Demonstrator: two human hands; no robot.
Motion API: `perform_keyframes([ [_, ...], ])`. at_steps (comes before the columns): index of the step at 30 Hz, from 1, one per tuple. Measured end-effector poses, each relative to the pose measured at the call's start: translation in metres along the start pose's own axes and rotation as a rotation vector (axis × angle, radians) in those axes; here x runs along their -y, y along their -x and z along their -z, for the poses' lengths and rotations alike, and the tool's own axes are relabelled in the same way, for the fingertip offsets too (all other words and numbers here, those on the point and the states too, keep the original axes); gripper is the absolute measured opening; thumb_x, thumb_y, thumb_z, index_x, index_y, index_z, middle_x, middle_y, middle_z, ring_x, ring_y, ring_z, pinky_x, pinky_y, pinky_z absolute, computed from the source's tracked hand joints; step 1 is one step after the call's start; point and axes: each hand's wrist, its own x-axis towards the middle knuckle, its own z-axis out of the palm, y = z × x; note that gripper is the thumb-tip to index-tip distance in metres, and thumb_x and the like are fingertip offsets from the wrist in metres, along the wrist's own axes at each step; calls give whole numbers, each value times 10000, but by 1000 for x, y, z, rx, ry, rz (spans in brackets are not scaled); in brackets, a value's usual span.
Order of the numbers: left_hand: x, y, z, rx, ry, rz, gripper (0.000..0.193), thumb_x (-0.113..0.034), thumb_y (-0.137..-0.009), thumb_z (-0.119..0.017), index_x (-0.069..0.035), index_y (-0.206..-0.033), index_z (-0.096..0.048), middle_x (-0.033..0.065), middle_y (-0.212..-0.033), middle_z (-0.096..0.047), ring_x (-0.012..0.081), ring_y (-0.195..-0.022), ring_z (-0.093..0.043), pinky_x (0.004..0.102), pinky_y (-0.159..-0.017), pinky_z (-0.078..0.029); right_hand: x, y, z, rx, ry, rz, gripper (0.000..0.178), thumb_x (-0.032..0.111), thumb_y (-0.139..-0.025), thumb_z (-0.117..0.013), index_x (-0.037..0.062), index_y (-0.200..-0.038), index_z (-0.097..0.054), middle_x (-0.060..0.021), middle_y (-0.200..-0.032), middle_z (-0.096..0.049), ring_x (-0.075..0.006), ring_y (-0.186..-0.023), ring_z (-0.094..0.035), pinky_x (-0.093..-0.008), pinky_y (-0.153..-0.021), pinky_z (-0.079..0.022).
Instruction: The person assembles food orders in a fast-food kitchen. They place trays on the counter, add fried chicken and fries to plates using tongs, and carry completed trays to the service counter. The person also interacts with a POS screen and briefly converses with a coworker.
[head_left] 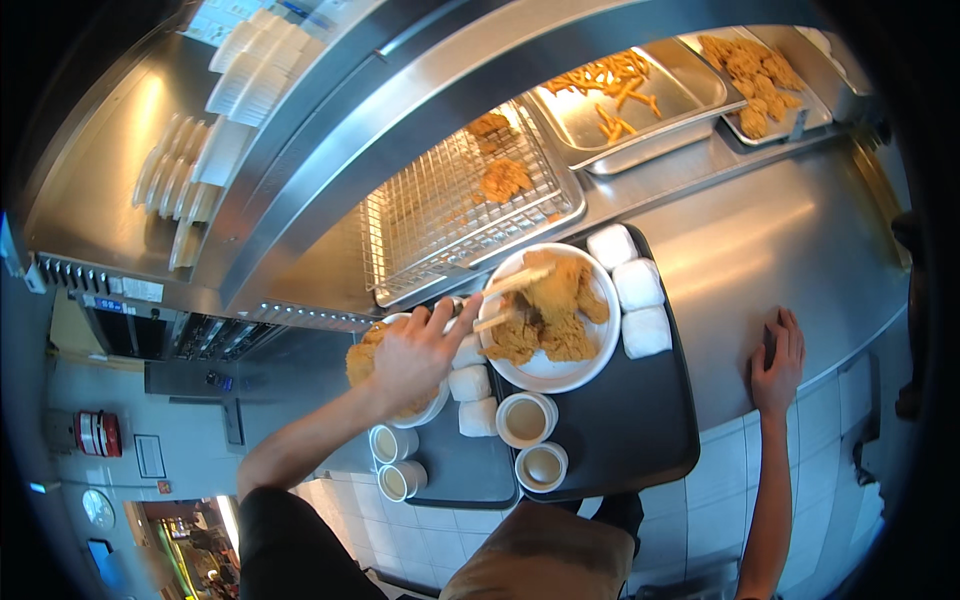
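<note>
My left hand [415,355] is closed round a pair of tongs [518,281]. Their two arms reach over the fried chicken [565,325] on a round white plate [552,381], with the tips at the pieces. Whether they pinch a piece, I cannot tell. The plate sits on a dark tray [640,425], beside white wrapped bundles [638,285] and two white cups of pale liquid [526,419]. A second plate of fried chicken [362,360] lies partly hidden behind my left hand and forearm. At the right, my right hand [778,362] rests on the steel counter's edge, fingers stretched out, holding nothing visible.
Beyond the trays are a wire rack [430,225] with fried pieces, a steel pan of fries [690,95] and a pan of fried chicken [750,75]. A steel shelf edge [330,215] overhangs at the left, with stacked white containers [250,80] above. A second dark tray [455,470] stands alongside.
</note>
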Motion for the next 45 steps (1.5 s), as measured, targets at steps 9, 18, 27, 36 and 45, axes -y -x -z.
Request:
perform_keyframes([
  [9,74,51,35,212,539,628,762,-148,-787,-745,-59,-1463,-404,121,-1075,-646,263,-743,-646,364,-649,-524,-4,0,-6,8,17,-14,336,37,-793,-544,49,-1127,-575,-107,-1446,-484,-301,-1404,-368,-480,-1173,-252],
  [18,245,-143,-187,271,354,839,491,-342,-834,-691,62,-1105,-627,238,-892,-682,332,-796,-680,439,-724,-517,-8,1,-13,32,96,-23,379,21,-796,-525,70,-1169,-574,-85,-1470,-469,-303,-1421,-349,-472,-1174,-269],
  [27,325,-114,-232,354,1098,1168,285,-274,-852,-700,-6,-926,-633,67,-751,-622,147,-533,-531,344,-441,-433,-13,2,-16,33,149,-8,388,26,-796,-521,93,-1175,-572,-75,-1473,-468,-308,-1417,-358,-485,-1171,-282],
  [36,318,-136,-221,371,946,1045,297,-231,-871,-681,-3,-1055,-633,49,-770,-610,129,-546,-523,311,-456,-413,-7,0,-12,45,128,-43,401,16,-770,-525,91,-1161,-573,-82,-1465,-476,-304,-1424,-346,-488,-1179,-264],
  [45,236,-67,-122,151,1415,1119,308,-224,-958,-601,-57,-1212,-554,44,-892,-634,78,-593,-516,216,-421,-396,-1,-3,-6,20,70,-31,334,37,-784,-548,44,-1114,-595,-103,-1444,-491,-319,-1397,-378,-466,-1161,-289],
])
